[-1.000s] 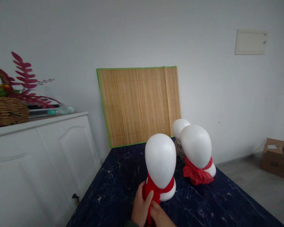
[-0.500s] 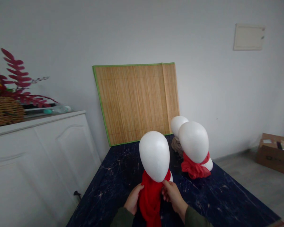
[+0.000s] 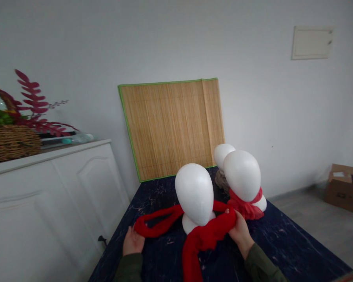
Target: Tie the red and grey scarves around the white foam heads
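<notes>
**Red Scarf on Foam Mannequin Head: Hand Positions**

A long red scarf [image 3: 202,233] passes behind the neck of a white foam mannequin head [image 3: 194,194]. The head stands upright near the centre of the table, toward its near edge. One scarf section forms a slack loop extending left, and the other crosses the front of the neck base and falls over the near edge of the table.

The right hand [image 3: 239,232] is clenched on the scarf just right of the head, with the fingers closed around the fabric. The left hand [image 3: 133,241] touches the outer end of the left loop; whether its fingers grip the fabric cannot be determined. Dark green sleeves [image 3: 260,266] cover both forearms.

The table [image 3: 285,239] has a dark navy top with pale marble veining. Toward its right edge stands a second foam head [image 3: 242,176] with a red scarf knotted at the neck. Just behind it, near the far edge, is a third foam head [image 3: 224,154] with brownish fabric at its neck.

A green-edged bamboo mat [image 3: 170,129] leans against the white wall [image 3: 282,98] at the far edge. On the white cabinet [image 3: 88,196] at left sits a wicker basket [image 3: 11,144] with red foliage [image 3: 32,98]. A cardboard box [image 3: 345,190] rests on the grey floor [image 3: 308,223] at right.
</notes>
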The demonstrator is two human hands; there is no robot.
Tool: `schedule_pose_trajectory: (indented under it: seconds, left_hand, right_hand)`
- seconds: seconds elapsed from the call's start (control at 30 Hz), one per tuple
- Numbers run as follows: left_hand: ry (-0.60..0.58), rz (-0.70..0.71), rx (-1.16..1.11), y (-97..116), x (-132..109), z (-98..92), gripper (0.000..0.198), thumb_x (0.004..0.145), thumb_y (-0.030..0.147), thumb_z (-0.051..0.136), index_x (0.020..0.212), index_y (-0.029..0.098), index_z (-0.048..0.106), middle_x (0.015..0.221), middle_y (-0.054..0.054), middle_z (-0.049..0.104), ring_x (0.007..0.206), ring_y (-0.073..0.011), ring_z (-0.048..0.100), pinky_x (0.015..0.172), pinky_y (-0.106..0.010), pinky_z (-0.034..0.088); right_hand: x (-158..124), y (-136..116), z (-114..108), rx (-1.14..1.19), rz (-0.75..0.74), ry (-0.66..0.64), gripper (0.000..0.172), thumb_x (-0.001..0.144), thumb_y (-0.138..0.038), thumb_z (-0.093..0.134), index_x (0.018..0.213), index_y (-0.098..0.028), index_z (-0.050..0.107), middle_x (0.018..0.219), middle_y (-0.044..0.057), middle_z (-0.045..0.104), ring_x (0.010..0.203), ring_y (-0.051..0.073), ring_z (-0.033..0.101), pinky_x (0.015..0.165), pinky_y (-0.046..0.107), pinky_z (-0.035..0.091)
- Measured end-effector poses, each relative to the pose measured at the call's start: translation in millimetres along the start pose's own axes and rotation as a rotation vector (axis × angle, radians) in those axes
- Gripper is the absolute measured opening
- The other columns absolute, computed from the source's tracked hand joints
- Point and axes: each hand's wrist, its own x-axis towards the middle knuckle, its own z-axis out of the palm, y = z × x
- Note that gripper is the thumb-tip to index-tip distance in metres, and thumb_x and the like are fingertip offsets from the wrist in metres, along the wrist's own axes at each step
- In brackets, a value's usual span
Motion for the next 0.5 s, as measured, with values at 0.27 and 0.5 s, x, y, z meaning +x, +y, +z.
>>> schedule_pose_trajectory:
  seconds: [0.27,0.5]
  left_hand:
    - [-0.078,0.355,0.501,-18,-15,16.4,0.046,0.062,0.035,0.064,0.103,0.015,0.054,0.106,-0.013,0.06,0.11,-0.03,0.051,0.102,-0.045,0.031]
    - [-0.559,0.566,0.741,-43,-86,48.5,0.024,0.071,0.039,0.058,0.083,0.02,0.066,0.086,-0.007,0.067,0.084,-0.0224,0.061,0.08,-0.032,0.045]
  right_hand:
    - [-12,-9,-3,0.123,0.095,0.047,0.013,0.07,-0.024,0.061,0.067,-0.017,0.051,0.047,-0.005,0.051,0.04,0.007,0.049,0.042,0.017,0.042]
    - [-72,1,-39,-0.121,0.082,0.102,0.039,0.056,-0.024,0.076,0.089,-0.021,0.056,0.053,-0.004,0.059,0.041,0.008,0.052,0.04,0.016,0.043]
